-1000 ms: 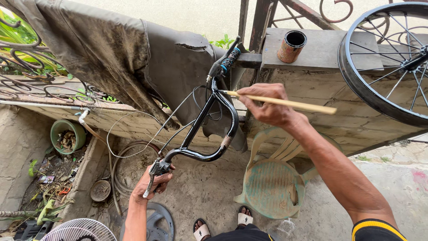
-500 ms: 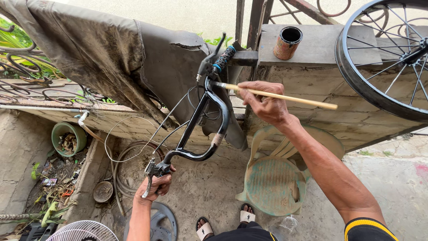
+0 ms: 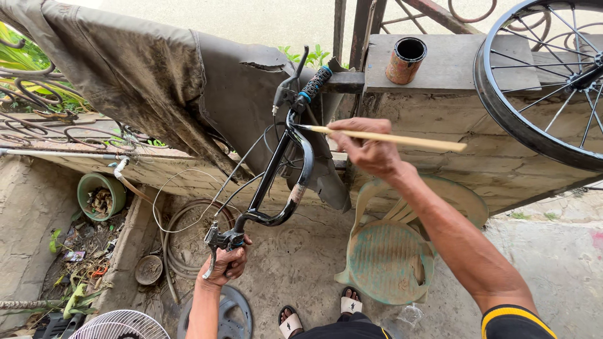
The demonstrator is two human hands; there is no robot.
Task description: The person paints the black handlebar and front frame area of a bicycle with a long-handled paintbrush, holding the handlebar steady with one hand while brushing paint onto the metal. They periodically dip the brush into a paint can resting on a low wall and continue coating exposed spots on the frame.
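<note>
Your left hand [image 3: 227,262] has its grip wrapped tight around the lower end of the black curved metal bicycle handlebar [image 3: 286,182], right at the silver brake lever. The handlebar's long axis runs steeply upward and away from you, leaning right, so its far end with the blue-and-black rubber sleeve [image 3: 316,81] points at the grey wooden shelf [image 3: 452,63] above.

Your right hand [image 3: 367,147] pinches a thin pale wooden stick [image 3: 402,139] between thumb and fingers. The stick lies nearly level, its dark tip touching the handlebar just below the upper brake lever, its tail pointing right toward the black spoked bicycle wheel [image 3: 540,81].

Right of the handlebar's top, a rusty open can [image 3: 406,61] stands upright on the shelf; its inside is dark. Well left of the handlebar, a green pot [image 3: 100,196] holds dry debris.
</note>
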